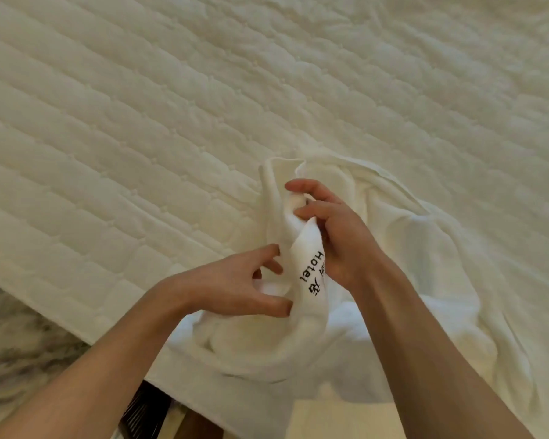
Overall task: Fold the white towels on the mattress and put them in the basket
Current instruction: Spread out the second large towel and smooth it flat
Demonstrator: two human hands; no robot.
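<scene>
Fingers (308,185) (left hand (232,282), right hand (339,239)) grip one towel (311,274).

At lower left I see a floor (10,337) patterned like grey-veined marble. Toward the bottom edge a dark ribbed object (143,407) peeks out; I can't tell what it is. Right of it lies a plain beige surface (324,419).

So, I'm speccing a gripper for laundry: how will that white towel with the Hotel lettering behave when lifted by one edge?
Probably floppy: the towel sags and twists between the right hand and the left hand, and bunches in loose folds on the mattress. Likely light for its size, since finger pinches hold it up. It should drape, not roll.
</scene>
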